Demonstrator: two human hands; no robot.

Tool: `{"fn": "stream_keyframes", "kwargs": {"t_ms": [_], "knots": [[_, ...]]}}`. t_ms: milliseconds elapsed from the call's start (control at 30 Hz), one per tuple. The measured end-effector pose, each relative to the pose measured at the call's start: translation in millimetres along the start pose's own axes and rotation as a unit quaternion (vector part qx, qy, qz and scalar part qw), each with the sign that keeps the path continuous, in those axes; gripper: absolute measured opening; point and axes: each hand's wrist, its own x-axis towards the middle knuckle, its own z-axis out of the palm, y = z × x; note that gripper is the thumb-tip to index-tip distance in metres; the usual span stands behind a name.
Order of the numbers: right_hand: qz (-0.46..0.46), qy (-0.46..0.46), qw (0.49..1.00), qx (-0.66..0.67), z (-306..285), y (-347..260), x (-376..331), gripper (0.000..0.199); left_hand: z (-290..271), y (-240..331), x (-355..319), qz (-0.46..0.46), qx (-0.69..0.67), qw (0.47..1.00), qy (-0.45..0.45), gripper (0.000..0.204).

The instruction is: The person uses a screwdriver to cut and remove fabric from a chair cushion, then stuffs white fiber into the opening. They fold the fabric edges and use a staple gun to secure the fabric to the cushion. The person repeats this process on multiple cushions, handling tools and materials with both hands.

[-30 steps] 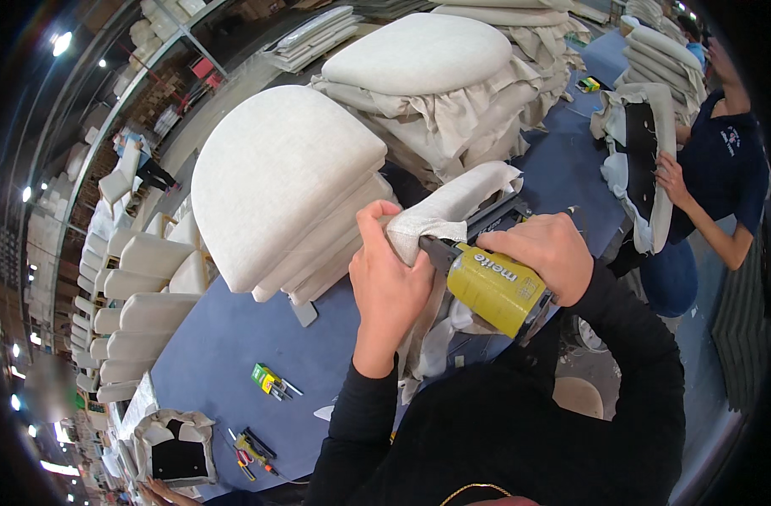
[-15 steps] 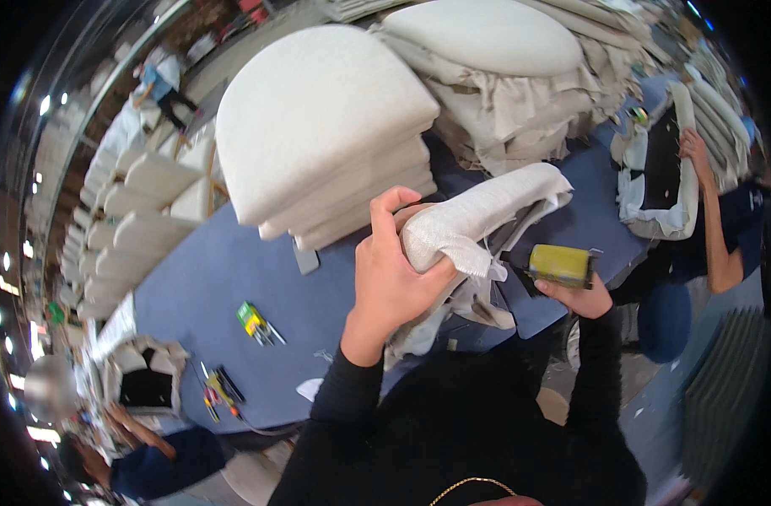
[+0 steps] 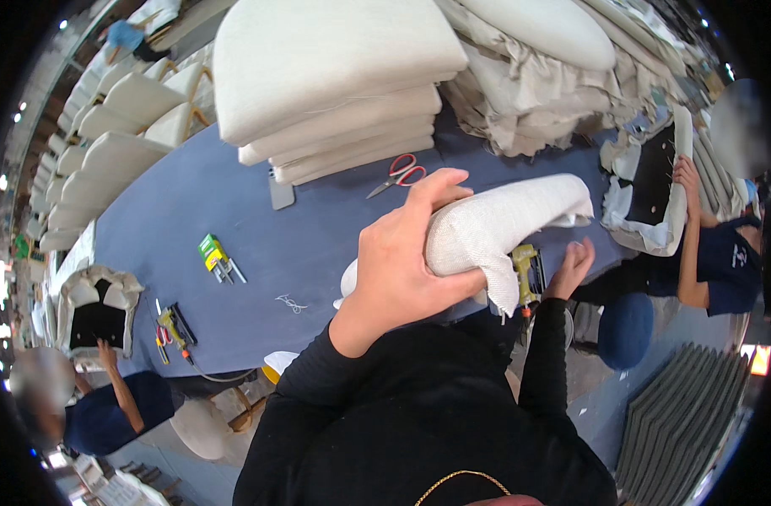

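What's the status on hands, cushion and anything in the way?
Left hand gripping cushion. Right hand open, empty, beside stapler. Cushion partly hides stapler; scissors lie beyond left hand.

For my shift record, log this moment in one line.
Left hand: gripping cream cushion | Right hand: empty, beside olive nail gun | Red-handled scissors: on blue table, near cushion stack

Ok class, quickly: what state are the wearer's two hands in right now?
Left hand: closed on one end of the pale fabric-covered cushion.
Right hand: open and empty, fingers loosely bent, beside the yellow-green staple gun.
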Motion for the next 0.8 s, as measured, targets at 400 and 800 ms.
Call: {"fn": "stream_keyframes", "kwargs": {"t_ms": [400, 800], "knots": [[-0.208, -0.419, 0.879, -0.093, 76.3, -303.9, -28.9, 0.063, 9.0, -90.4, -49.4, -0.072, 0.066, 0.991, -0.095, 0.072], [-0.257, -0.333, 0.903, -0.084, 125.9, -314.9, -110.6, 0.079, -15.5, -106.1, -89.1, -0.237, -0.126, 0.962, -0.054, 0.075]]}}
